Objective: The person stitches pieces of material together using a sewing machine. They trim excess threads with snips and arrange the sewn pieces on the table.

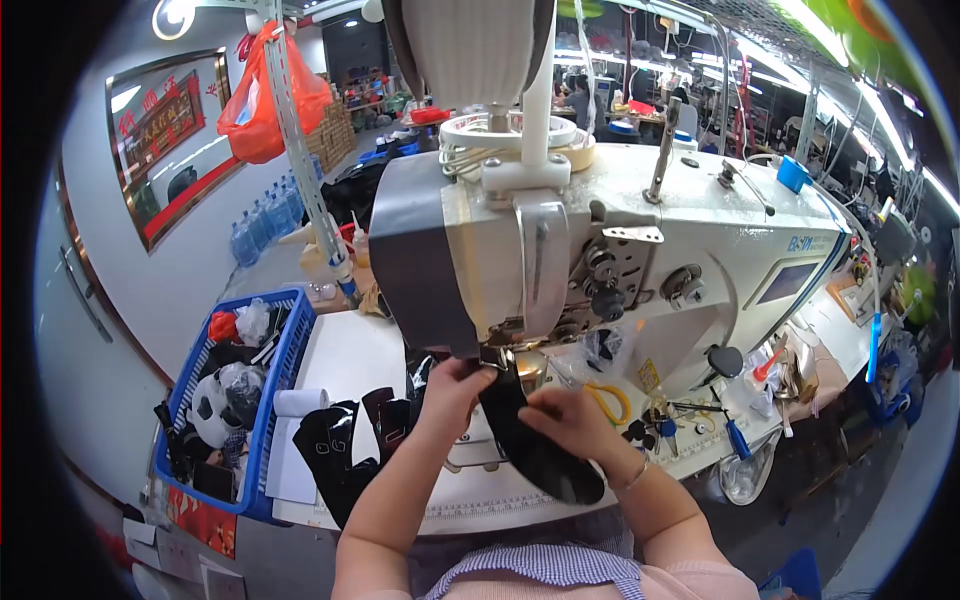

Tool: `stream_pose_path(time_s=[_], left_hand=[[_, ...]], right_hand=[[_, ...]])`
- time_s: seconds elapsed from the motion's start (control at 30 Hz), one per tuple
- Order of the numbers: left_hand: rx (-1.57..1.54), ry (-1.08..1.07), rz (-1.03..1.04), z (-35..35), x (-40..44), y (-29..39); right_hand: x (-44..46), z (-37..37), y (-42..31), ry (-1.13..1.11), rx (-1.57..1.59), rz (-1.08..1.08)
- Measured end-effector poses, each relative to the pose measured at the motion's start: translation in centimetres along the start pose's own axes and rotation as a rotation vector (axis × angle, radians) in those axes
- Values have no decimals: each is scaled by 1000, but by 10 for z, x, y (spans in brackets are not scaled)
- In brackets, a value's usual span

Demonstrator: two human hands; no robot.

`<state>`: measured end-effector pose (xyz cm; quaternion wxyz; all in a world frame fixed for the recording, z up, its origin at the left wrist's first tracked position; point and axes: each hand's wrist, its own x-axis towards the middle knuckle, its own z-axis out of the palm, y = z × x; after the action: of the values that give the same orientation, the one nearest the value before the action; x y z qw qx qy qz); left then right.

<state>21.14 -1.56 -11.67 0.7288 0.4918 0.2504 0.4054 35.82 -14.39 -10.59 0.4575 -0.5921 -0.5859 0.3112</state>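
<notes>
A long black glossy piece point(545, 450) lies under the needle area of a white sewing machine point(700, 230) and reaches toward the table's front edge. My left hand point(453, 392) is closed at the upper end of this piece, its fingers pressed together beside the metal presser foot point(497, 357). On the right side of the piece, my right hand point(572, 418) pinches its edge with thumb and fingers. More black glossy pieces point(335, 450) lie to the left of my left arm.
A blue basket point(262, 440) of mixed items stands at the left, beside a white paper roll point(301, 402). Right of the hands lie yellow-handled scissors point(610, 404), small metal parts and a blue-handled screwdriver point(738, 438). A red bag point(272, 100) hangs at the upper left.
</notes>
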Motion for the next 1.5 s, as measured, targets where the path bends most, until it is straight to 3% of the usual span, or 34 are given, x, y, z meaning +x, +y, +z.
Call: stream_pose_path(time_s=[0.13, 0.87, 0.97, 1.1, 1.2, 1.27, 1.37, 1.47, 1.5], left_hand=[[-123, 28, 41, -4, 1, -17], [-200, 22, 40, -12, 23, -23], [-132, 42, 1, -21, 27, -27], [567, 65, 452, -23, 38, -10], [906, -217, 187, -33, 39, 23], [951, -311, 127, -19, 26, 49], [900, -311, 100, -11, 20, 53], [732, -171, -297, 17, -3, 80], [652, -196, -265, 11, 0, 73]], right_hand=[[2, 15, 17, 64, 253, 61], [14, 22, 15, 204, 88, -30], [13, 24, 17, 227, 80, -53], [14, 11, 13, 171, 16, -89], [29, -32, -1, 64, -235, -309], [49, -60, 11, 169, -406, -398], [45, -70, -3, 576, -1120, -456], [11, -38, 10, 504, -822, -770], [1, -16, 12, 481, -873, -794]])
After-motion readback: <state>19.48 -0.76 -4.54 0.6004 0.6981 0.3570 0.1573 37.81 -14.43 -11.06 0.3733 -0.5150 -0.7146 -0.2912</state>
